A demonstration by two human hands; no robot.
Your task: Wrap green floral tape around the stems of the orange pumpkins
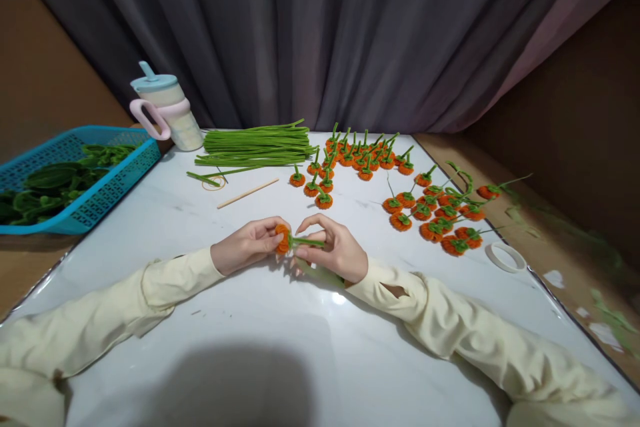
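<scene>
Pinching a fuzzy orange disc [283, 239], left fingers [267, 244]; right fingers [311, 254] at stem [307, 241], grip unclear.

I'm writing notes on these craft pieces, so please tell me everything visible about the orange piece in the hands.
The orange piece has a small rounded head that looks soft and fuzzy, a green collar and a straight green stem. It lies sideways above the white tabletop, its head toward the left and its stem pointing right. The left hand pinches the head; the right hand is at the stem, though its grip is unclear. Fingers hide part of the head.
</scene>
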